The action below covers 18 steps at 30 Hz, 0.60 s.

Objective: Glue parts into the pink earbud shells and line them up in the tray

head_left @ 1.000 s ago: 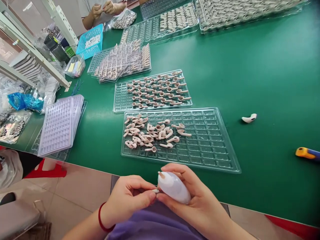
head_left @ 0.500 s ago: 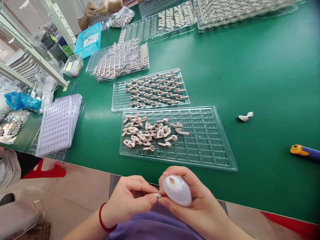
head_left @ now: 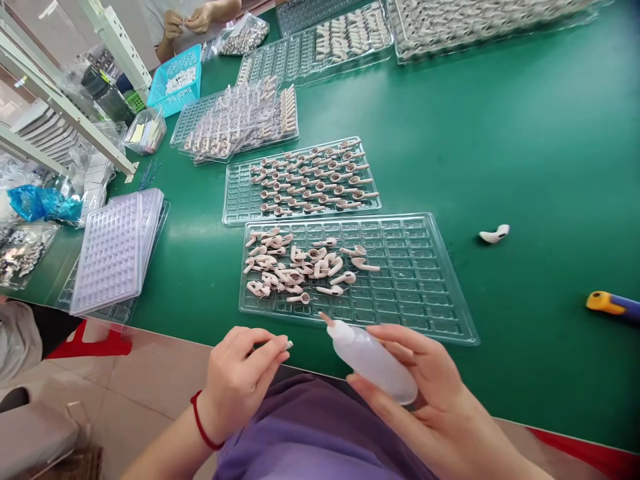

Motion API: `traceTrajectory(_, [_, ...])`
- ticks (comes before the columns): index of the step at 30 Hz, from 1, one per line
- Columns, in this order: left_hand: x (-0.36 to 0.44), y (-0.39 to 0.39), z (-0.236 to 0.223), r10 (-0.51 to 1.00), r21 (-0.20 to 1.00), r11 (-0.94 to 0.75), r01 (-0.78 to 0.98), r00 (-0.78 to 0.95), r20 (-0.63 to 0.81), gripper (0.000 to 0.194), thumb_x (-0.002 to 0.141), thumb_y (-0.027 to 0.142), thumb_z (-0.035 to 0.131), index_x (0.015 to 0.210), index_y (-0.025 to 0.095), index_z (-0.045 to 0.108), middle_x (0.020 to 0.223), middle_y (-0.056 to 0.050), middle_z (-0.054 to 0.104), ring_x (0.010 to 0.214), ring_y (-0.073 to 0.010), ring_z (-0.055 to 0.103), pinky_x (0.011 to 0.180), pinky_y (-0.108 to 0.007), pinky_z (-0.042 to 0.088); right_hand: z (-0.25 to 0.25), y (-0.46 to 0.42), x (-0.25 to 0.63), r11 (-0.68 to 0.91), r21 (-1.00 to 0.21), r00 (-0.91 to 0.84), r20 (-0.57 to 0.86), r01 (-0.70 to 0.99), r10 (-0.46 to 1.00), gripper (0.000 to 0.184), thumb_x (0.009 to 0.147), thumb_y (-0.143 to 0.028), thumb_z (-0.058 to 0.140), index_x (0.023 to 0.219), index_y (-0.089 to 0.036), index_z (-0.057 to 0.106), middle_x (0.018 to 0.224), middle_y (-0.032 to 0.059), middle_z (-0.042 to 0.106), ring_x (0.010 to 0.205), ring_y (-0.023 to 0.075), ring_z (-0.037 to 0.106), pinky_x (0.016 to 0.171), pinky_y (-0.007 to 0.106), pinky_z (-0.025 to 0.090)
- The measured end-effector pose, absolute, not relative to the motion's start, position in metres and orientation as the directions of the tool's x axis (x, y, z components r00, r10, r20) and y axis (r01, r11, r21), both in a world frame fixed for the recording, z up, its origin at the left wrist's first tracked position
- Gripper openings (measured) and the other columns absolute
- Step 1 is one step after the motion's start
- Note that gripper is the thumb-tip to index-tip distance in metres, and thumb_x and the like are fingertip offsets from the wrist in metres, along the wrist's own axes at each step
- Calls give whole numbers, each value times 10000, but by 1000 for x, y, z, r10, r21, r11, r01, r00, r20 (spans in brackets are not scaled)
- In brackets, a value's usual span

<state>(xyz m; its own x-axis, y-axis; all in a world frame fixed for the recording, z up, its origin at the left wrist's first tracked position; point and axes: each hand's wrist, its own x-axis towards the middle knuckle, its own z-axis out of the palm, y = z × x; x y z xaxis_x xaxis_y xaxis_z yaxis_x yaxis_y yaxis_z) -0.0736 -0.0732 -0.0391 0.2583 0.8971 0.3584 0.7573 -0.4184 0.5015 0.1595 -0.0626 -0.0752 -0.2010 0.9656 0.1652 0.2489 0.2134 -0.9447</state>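
Observation:
My left hand, with a red band at the wrist, pinches a small pale piece; its end shows past my fingertips and the rest is hidden. In my right hand lies a translucent white squeeze bottle, tilted with its thin nozzle up and to the left, apart from my left hand. Just beyond both hands, a clear tray carries a loose heap of white earbud shells on its left half, several with fine wires sticking out.
Behind it, another clear tray holds earbud shells in rows. One earbud shell and a yellow-blue handled tool lie on the right. Stacked trays stand left, near a blue basket. A co-worker's hands are at the far left.
My hands have moved apart. The bottle has swung from pointing at me to lying tilted with its nozzle up-left, and my left hand has drawn left with the small piece.

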Motion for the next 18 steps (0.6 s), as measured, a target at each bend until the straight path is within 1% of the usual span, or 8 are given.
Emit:
traceTrajectory(1, [-76,-73,-43,878,424,-444,790,289,381,213,886,98,637,1067,187,704,882,-61,724,773,-168,648,696,-285,551,-76,-64,161,260,-920,-187,211,295,959,419,812,-296,696,1197,-291,529,927,34,722,652,154,698,533,202,561])
traceTrajectory(2, [-77,-73,-46,867,373,-458,807,312,389,209,879,90,646,1064,174,695,867,-61,719,763,-169,640,685,-287,547,-77,-65,163,297,-897,-189,246,328,951,396,803,-296,707,1169,-295,556,912,27,727,629,154,692,522,209,556])
traceTrajectory(4, [-78,-74,-51,858,329,-465,822,326,397,193,875,91,654,1054,158,681,851,-63,709,754,-170,630,674,-288,541,-76,-68,163,357,-870,-228,292,340,929,358,805,-263,703,1142,-305,588,880,17,729,617,155,686,525,223,552])
traceTrajectory(6, [-77,-75,-54,859,320,-456,830,318,401,182,880,100,652,1051,157,675,843,-61,700,744,-166,620,668,-288,535,-73,-68,163,396,-866,-283,315,304,906,389,813,-198,680,1173,-313,589,850,17,720,639,158,685,537,230,552])
traceTrajectory(9, [-75,-77,-54,864,320,-440,839,299,405,165,893,117,639,1048,164,675,833,-57,688,727,-159,606,660,-284,529,-70,-67,163,432,-863,-318,346,262,883,492,805,-134,662,1251,-315,566,811,18,702,600,149,655,502,230,533])
traceTrajectory(12, [-73,-76,-53,869,324,-429,843,286,404,156,901,129,631,1044,173,676,825,-51,680,717,-157,602,650,-281,525,-71,-67,164,445,-852,-339,346,277,875,539,795,-123,667,1283,-322,557,783,14,691,565,151,632,479,244,521])
traceTrajectory(18, [-73,-76,-52,874,328,-419,847,278,399,154,895,131,639,1038,174,680,821,-50,674,718,-162,606,647,-283,526,-71,-68,164,457,-841,-350,351,290,868,553,802,-123,657,1300,-333,542,741,2,675,553,157,624,473,255,516])
